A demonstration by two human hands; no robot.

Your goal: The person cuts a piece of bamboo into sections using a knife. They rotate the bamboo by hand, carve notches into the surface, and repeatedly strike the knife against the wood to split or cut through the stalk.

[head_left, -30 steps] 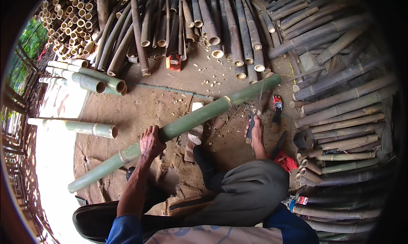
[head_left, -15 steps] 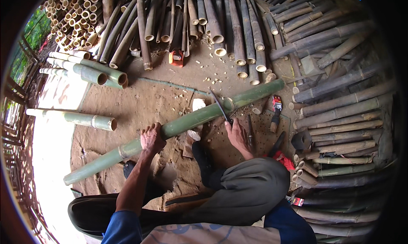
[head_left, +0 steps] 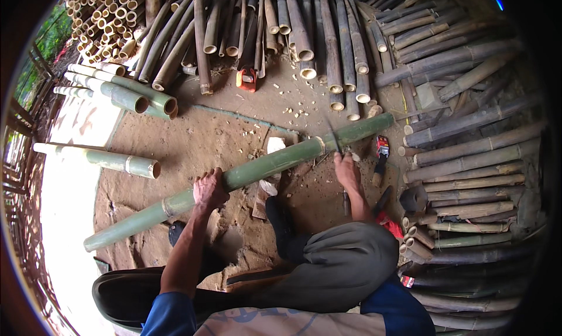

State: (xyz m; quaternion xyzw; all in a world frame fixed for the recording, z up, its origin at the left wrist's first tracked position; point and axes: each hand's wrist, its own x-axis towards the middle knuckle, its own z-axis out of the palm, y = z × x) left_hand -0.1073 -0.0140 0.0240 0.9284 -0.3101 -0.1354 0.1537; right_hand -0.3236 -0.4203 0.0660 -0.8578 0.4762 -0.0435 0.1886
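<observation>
A long green bamboo pole [head_left: 257, 171] lies diagonally across the dirt floor [head_left: 199, 143], from near left to far right. The left hand [head_left: 209, 189] presses down on it, fingers curled over it. The right hand [head_left: 346, 170] grips a thin dark blade [head_left: 334, 138], fingers closed, set against the pole near a node.

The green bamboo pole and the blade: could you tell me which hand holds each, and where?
Left hand grips the green bamboo pole near a node left of its middle; right hand holds the blade by its handle.
</observation>
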